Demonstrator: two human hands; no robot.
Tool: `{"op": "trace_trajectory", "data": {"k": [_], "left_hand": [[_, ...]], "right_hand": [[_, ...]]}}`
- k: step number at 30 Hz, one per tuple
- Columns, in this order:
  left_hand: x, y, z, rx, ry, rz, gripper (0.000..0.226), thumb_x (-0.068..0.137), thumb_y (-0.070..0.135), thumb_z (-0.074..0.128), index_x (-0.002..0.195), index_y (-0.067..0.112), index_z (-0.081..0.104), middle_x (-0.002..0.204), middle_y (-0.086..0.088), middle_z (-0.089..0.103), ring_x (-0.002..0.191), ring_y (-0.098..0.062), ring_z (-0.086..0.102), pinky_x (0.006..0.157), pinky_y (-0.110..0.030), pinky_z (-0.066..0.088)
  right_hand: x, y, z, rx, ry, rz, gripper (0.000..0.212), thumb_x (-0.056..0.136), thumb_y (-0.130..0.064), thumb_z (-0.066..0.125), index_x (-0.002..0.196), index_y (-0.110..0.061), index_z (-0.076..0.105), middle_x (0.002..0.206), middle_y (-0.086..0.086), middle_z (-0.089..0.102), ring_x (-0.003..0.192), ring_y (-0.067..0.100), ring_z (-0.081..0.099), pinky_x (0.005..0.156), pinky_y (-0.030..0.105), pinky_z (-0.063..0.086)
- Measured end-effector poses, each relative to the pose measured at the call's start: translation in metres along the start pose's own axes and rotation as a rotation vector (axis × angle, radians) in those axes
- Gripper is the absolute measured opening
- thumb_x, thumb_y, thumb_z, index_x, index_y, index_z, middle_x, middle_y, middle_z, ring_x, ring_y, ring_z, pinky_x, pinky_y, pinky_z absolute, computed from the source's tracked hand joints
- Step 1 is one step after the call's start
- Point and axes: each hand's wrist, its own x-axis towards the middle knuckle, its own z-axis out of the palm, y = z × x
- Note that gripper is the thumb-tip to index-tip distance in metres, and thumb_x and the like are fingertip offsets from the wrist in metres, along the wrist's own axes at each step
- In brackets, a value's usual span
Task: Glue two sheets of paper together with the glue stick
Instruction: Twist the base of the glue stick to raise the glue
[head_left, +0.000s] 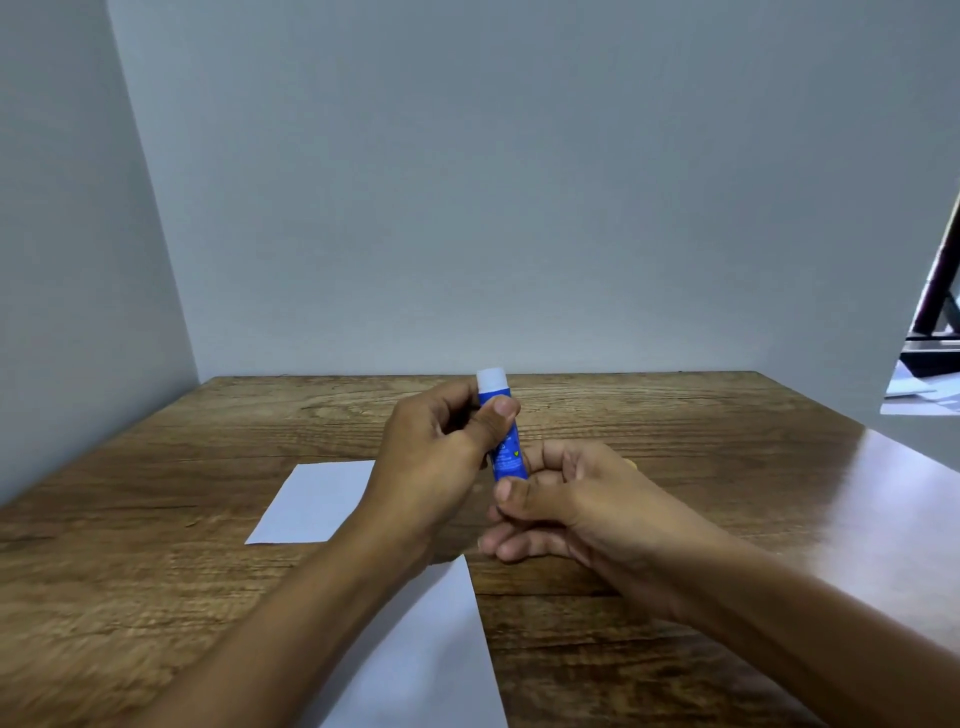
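Note:
A blue glue stick (506, 452) with a white top stands nearly upright above the table's middle. My left hand (436, 457) grips its upper part, thumb across the barrel. My right hand (561, 499) pinches its lower end, which the fingers hide. One white sheet (317, 501) lies flat on the wooden table (675, 441), left of the hands, partly under my left wrist. A second white sheet (426, 649) lies nearer to me, partly covered by my left forearm.
Grey walls close the table at the back and on the left. Past the table's right edge, a dark stand (940, 291) and some white papers (919, 387) show through a gap.

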Motion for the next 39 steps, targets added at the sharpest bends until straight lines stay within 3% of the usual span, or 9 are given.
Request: {"op": "trace_trajectory", "data": {"k": [5, 10, 16, 21, 26, 30, 33, 36, 39], "left_hand": [[0.0001, -0.0007, -0.0002, -0.019, 0.003, -0.015, 0.013, 0.081, 0.015, 0.058, 0.076, 0.004, 0.065, 0.057, 0.0, 0.055, 0.044, 0.0, 0.047, 0.046, -0.013, 0.041], [0.0025, -0.0015, -0.0021, 0.015, 0.023, -0.007, 0.015, 0.081, 0.017, 0.059, 0.074, 0.005, 0.064, 0.058, -0.001, 0.053, 0.046, -0.003, 0.045, 0.048, -0.015, 0.04], [0.0022, -0.0025, -0.0027, 0.014, 0.015, -0.008, 0.013, 0.082, 0.016, 0.059, 0.074, 0.009, 0.065, 0.06, -0.001, 0.056, 0.049, -0.003, 0.048, 0.049, -0.014, 0.041], [0.0021, -0.0019, -0.002, 0.018, 0.016, 0.005, 0.016, 0.081, 0.017, 0.059, 0.074, 0.004, 0.064, 0.057, 0.001, 0.054, 0.047, -0.003, 0.045, 0.049, -0.015, 0.04], [0.0015, -0.002, -0.0019, 0.015, 0.014, 0.017, 0.015, 0.081, 0.018, 0.059, 0.073, 0.006, 0.064, 0.056, 0.004, 0.055, 0.048, -0.001, 0.046, 0.05, -0.015, 0.04], [0.0024, -0.0024, -0.0023, 0.019, 0.021, 0.009, 0.015, 0.081, 0.018, 0.059, 0.073, 0.007, 0.065, 0.054, 0.005, 0.055, 0.047, -0.002, 0.046, 0.05, -0.015, 0.04], [0.0029, -0.0025, -0.0025, 0.024, 0.024, 0.012, 0.015, 0.081, 0.018, 0.059, 0.073, 0.006, 0.064, 0.056, 0.002, 0.054, 0.047, -0.003, 0.045, 0.05, -0.016, 0.04], [0.0017, -0.0022, -0.0013, 0.024, 0.005, 0.014, 0.015, 0.082, 0.017, 0.059, 0.074, 0.005, 0.064, 0.057, 0.0, 0.054, 0.046, -0.003, 0.044, 0.048, -0.015, 0.039], [0.0009, -0.0026, -0.0006, 0.008, -0.002, 0.005, 0.016, 0.082, 0.016, 0.058, 0.075, 0.003, 0.063, 0.058, -0.001, 0.055, 0.046, -0.003, 0.046, 0.048, -0.015, 0.04]], "right_hand": [[0.0, -0.0013, -0.0026, 0.039, -0.053, 0.003, 0.005, 0.088, -0.005, 0.053, 0.084, -0.001, 0.053, 0.068, 0.012, 0.063, 0.061, 0.022, 0.068, 0.06, 0.024, 0.056], [0.0016, 0.0013, -0.0006, 0.031, -0.02, -0.004, 0.011, 0.082, -0.005, 0.061, 0.088, -0.002, 0.052, 0.067, 0.014, 0.062, 0.056, 0.02, 0.066, 0.057, 0.023, 0.056], [0.0015, -0.0013, -0.0044, 0.006, -0.028, -0.015, 0.005, 0.089, -0.006, 0.052, 0.086, -0.003, 0.051, 0.071, 0.014, 0.061, 0.058, 0.02, 0.066, 0.058, 0.024, 0.055], [0.0022, 0.0025, 0.0003, -0.091, -0.002, -0.063, 0.013, 0.082, -0.006, 0.061, 0.092, -0.003, 0.054, 0.071, 0.013, 0.06, 0.057, 0.019, 0.064, 0.057, 0.023, 0.054], [0.0006, -0.0013, -0.0012, -0.071, -0.039, -0.066, 0.008, 0.087, -0.002, 0.053, 0.08, -0.006, 0.056, 0.068, 0.013, 0.061, 0.057, 0.018, 0.065, 0.057, 0.023, 0.053], [0.0004, -0.0003, 0.0008, -0.053, -0.039, -0.057, 0.002, 0.086, -0.006, 0.056, 0.087, -0.005, 0.054, 0.072, 0.013, 0.061, 0.059, 0.021, 0.064, 0.057, 0.024, 0.053], [0.0016, 0.0025, 0.0012, -0.072, 0.004, -0.071, 0.016, 0.081, -0.007, 0.063, 0.094, -0.004, 0.053, 0.071, 0.012, 0.061, 0.059, 0.022, 0.063, 0.054, 0.022, 0.053], [0.0011, 0.0001, 0.0006, -0.103, -0.001, -0.093, 0.005, 0.083, -0.003, 0.059, 0.085, -0.007, 0.057, 0.071, 0.014, 0.059, 0.057, 0.018, 0.063, 0.055, 0.021, 0.053], [0.0009, -0.0019, -0.0028, -0.067, -0.058, -0.059, 0.011, 0.088, -0.003, 0.051, 0.08, -0.007, 0.056, 0.072, 0.014, 0.06, 0.058, 0.019, 0.064, 0.059, 0.024, 0.053]]}}
